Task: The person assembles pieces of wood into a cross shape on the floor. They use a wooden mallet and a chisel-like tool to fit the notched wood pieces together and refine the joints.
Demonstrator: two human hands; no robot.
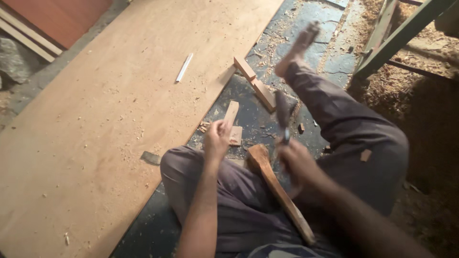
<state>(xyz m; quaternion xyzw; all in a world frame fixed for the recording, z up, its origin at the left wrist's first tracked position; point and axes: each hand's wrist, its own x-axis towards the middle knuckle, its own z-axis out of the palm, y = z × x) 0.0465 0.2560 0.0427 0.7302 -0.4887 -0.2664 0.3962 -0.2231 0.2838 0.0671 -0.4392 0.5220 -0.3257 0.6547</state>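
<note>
Blurred, my right hand (297, 160) grips a dark tool (283, 114) I can't identify; left hand (217, 138) fingers pinch a wood strip (231, 113). Plywood (95, 119) fills the left of frame.

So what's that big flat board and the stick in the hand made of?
The big board looks like plywood: pale tan, smooth, unfinished, dusted with sawdust. The small stick in the left hand looks like bare raw wood, light brown with no paint.
</note>
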